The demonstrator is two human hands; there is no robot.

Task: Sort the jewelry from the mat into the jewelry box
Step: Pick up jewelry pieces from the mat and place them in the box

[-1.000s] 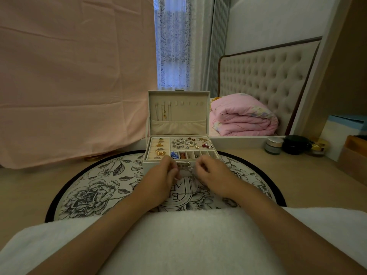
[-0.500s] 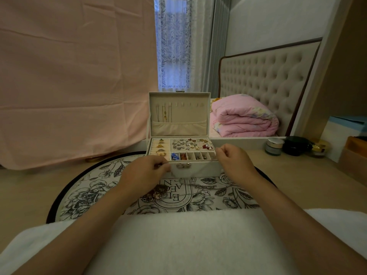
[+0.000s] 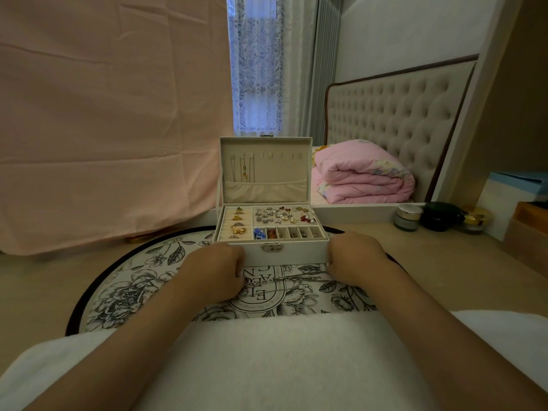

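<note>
Just in front of the jewelry box point(image 3: 299, 254), a silver chain point(image 3: 284, 279) is pinched at its ends by the left hand point(image 3: 216, 271) and right hand point(image 3: 355, 256). It is judged light, limp and tangle-prone, best lifted by those ends.

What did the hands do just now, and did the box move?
The left hand and right hand came down from the front corners of the jewelry box to the mat and now hold a silver chain stretched between them. The box stayed open, unmoved.
</note>
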